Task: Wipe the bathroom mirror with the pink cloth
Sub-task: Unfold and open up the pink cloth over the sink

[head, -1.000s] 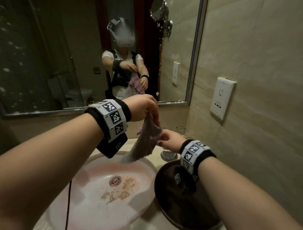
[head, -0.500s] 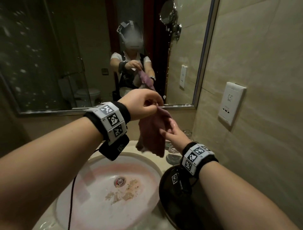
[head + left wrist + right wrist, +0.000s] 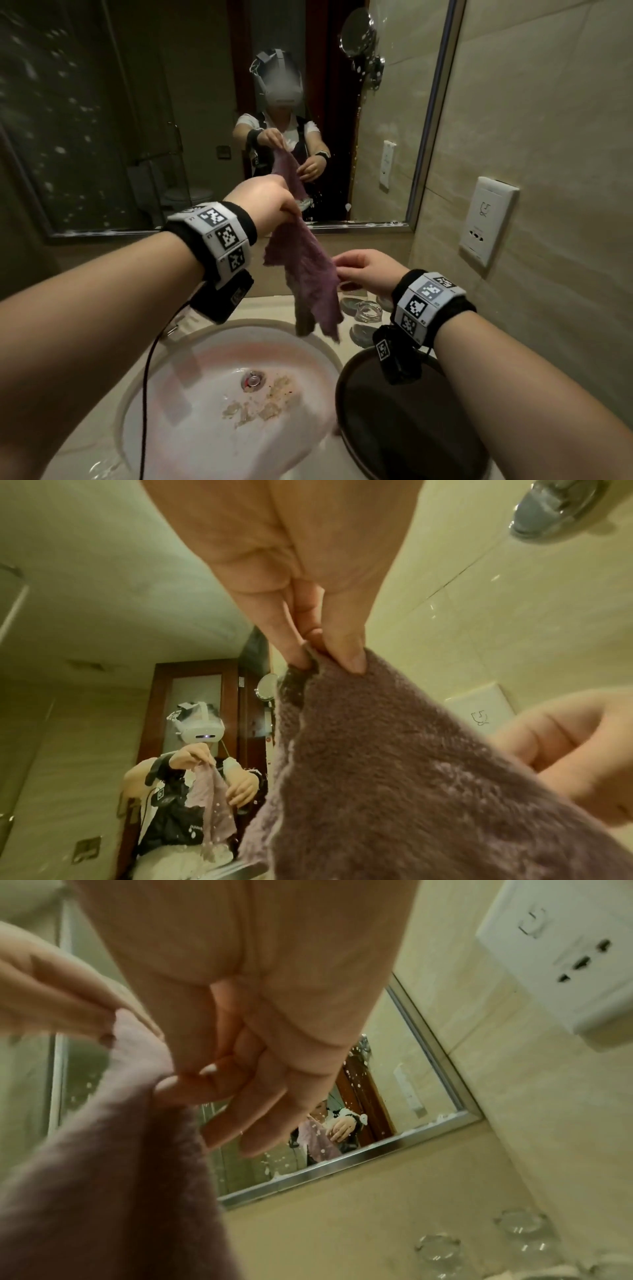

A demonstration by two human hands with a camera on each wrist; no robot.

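Hanging above the sink (image 3: 191, 346), the pink cloth (image 3: 305, 270) is pinched at its top corner by the left hand (image 3: 265, 202); the right hand (image 3: 368, 270) pinches its side edge lower down; behind, the spotted bathroom mirror (image 3: 120, 102) faces the counter (image 3: 270, 308); glasses (image 3: 368, 311) stand nearby.

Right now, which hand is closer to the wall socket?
Right. The right hand holds the pink cloth's edge just left of and below the wall socket; the left hand pinches its top corner farther left.
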